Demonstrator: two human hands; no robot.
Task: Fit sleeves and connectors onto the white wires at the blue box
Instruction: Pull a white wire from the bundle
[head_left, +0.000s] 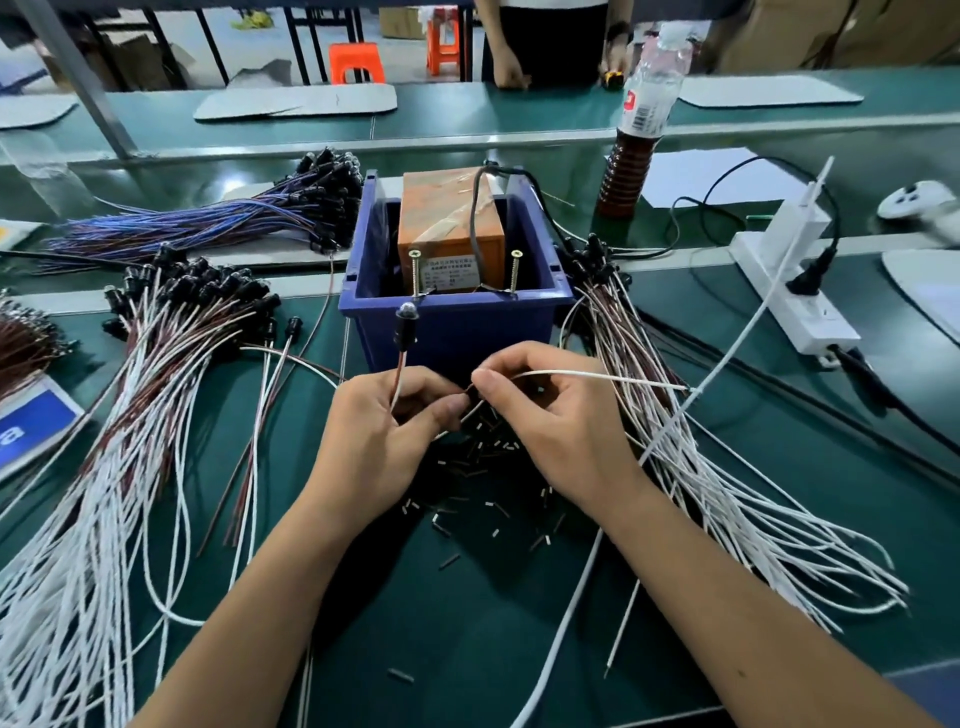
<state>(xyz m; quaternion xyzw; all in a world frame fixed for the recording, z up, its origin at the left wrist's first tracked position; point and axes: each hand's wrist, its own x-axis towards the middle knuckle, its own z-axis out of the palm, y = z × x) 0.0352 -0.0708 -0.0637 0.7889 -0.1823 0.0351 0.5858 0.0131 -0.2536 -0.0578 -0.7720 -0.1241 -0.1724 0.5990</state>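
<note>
One orange block (451, 228) inside the blue box (457, 325)

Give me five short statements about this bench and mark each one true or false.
1. The blue box holds an orange block. True.
2. The left hand lies flat and idle on the mat. False: it pinches a wire that carries a black connector.
3. The right hand holds a white wire. True.
4. The bottle lies on its side. False: it stands upright.
5. Small dark sleeves lie scattered on the mat under the hands. True.
</note>
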